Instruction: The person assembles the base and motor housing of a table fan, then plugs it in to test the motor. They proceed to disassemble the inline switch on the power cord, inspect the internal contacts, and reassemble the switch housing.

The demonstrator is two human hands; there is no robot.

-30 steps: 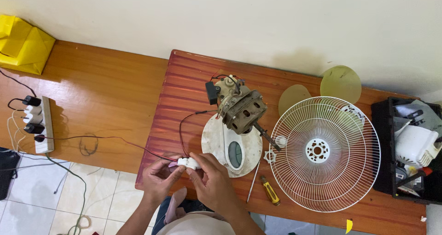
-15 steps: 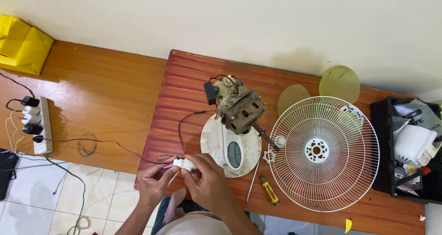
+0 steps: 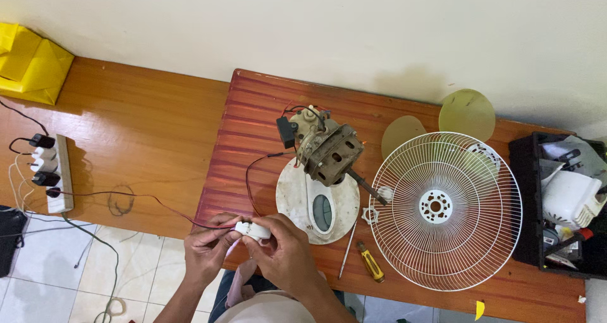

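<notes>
Hands barely shifted vs half a second ago, same spot at the near edge of the red table (image 3: 265, 108). Both pinch a small white part (image 3: 253, 229), probably a switch housing, view's too small to be sure. Left hand (image 3: 208, 250) steadies it on the red wire (image 3: 158, 203) side; right hand (image 3: 284, 253) curls over its top, fingers closed. Bare fan motor (image 3: 329, 152) sits on its white base (image 3: 297, 203), grille (image 3: 442, 209) aside.

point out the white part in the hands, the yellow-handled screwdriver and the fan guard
white part (image 3: 254, 229), head view, on its top between the two hands
yellow-handled screwdriver (image 3: 372, 266), head view, on the yellow handle
fan guard (image 3: 471, 247), head view, on the wire mesh below the hub
</notes>
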